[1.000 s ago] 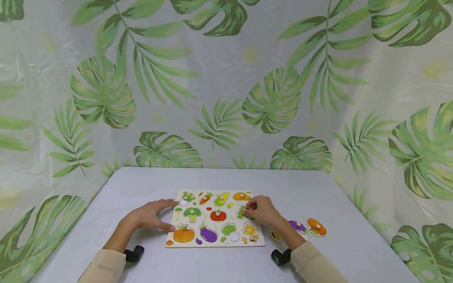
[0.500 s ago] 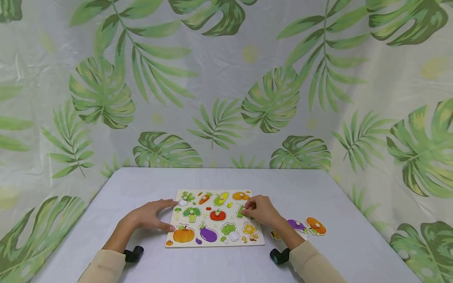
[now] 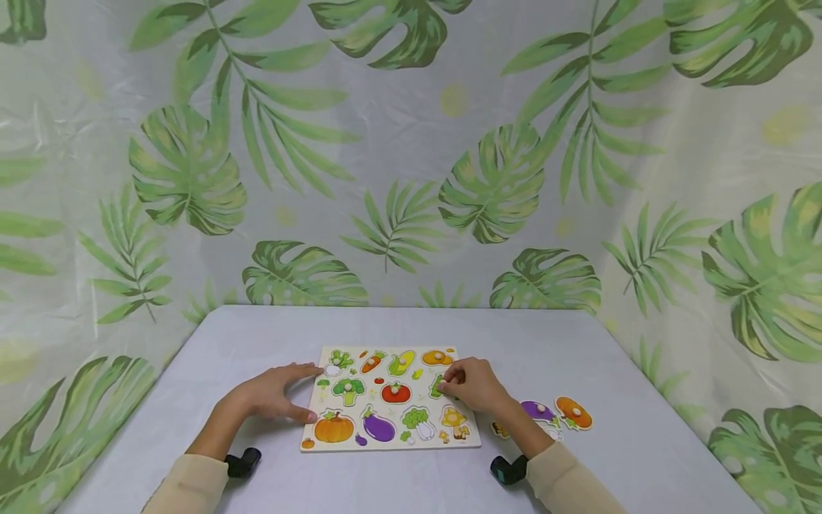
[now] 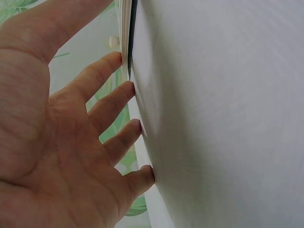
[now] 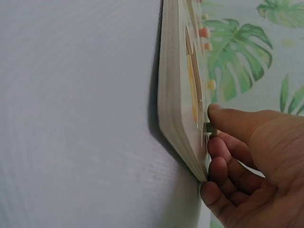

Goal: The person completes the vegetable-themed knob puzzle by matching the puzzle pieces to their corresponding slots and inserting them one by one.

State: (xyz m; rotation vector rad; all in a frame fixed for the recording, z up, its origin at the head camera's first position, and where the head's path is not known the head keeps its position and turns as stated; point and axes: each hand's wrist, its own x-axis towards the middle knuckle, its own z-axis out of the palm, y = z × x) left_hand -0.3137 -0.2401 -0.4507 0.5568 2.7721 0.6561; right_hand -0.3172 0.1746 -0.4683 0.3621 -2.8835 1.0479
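A cream wooden puzzle board (image 3: 422, 401) with vegetable pictures lies flat on the table. My left hand (image 3: 272, 391) rests at its left edge, fingers spread. In the left wrist view, the left fingertips (image 4: 131, 124) are beside the board's edge and the table surface. Over the board's right side, my right hand (image 3: 477, 385) pinches the knob of a green vegetable puzzle piece (image 3: 436, 386), partly hidden by the fingers. From the right wrist, the thumb (image 5: 223, 116) and index finger meet at a small green knob. Knobbed broccoli (image 3: 349, 389) and tomato (image 3: 395, 392) pieces sit in the board.
Right of the board lie several loose pieces: a purple eggplant (image 3: 538, 410), an orange piece (image 3: 574, 413), and others partly covered by my right forearm. White cloth covers the table (image 3: 411, 485). A leaf-print curtain (image 3: 398, 157) stands behind and at both sides.
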